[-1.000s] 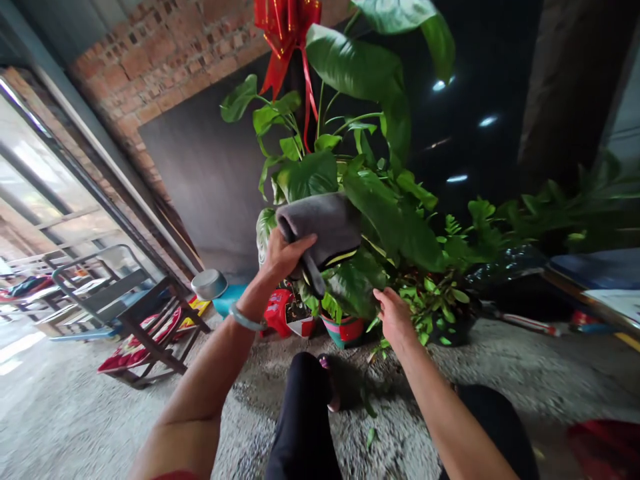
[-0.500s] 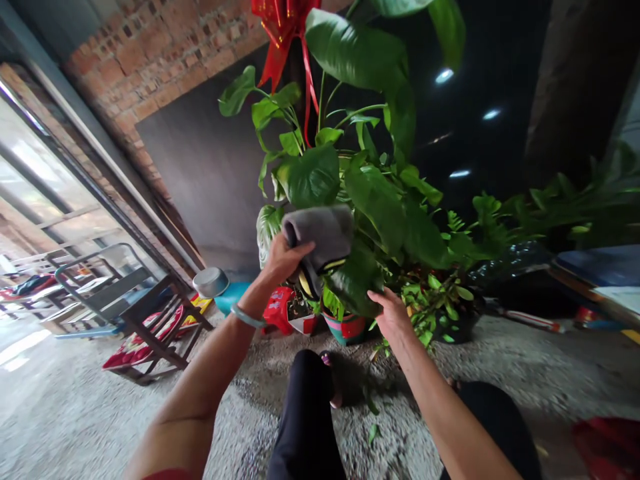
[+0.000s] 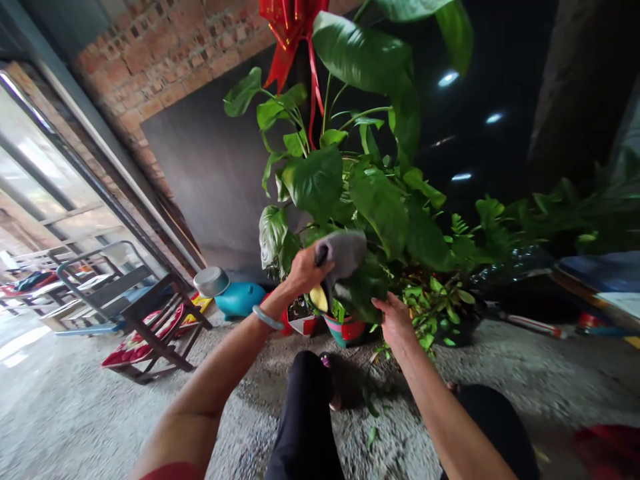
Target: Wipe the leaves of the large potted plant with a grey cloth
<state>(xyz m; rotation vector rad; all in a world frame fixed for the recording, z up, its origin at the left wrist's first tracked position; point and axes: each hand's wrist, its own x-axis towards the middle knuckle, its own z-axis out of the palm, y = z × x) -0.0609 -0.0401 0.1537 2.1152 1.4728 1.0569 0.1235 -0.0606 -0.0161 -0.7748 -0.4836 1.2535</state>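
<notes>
A grey cloth (image 3: 347,253) with dark and yellow parts is bunched in my left hand (image 3: 307,268), whose fingers are closed round it. It lies against a large dark green leaf (image 3: 369,287) of the potted plant. My right hand (image 3: 395,317) pinches that leaf at its lower right edge, thumb on top. Above both hands rise the plant's other broad leaves (image 3: 377,200). Beneath them stands a pot (image 3: 345,330) in red, pink and green, partly hidden by the leaf.
A red ribbon bow (image 3: 295,33) hangs above the plant. Left are a blue container (image 3: 240,300), a metal bowl (image 3: 211,281) and a wooden chair (image 3: 160,327) with a red cushion. Smaller plants (image 3: 440,300) grow at right. Fallen leaves lie on the rough floor (image 3: 390,433).
My left hand has moved right and down with the cloth, along the leaf. The right hand still pinches the leaf edge, slightly lower and to the right.
</notes>
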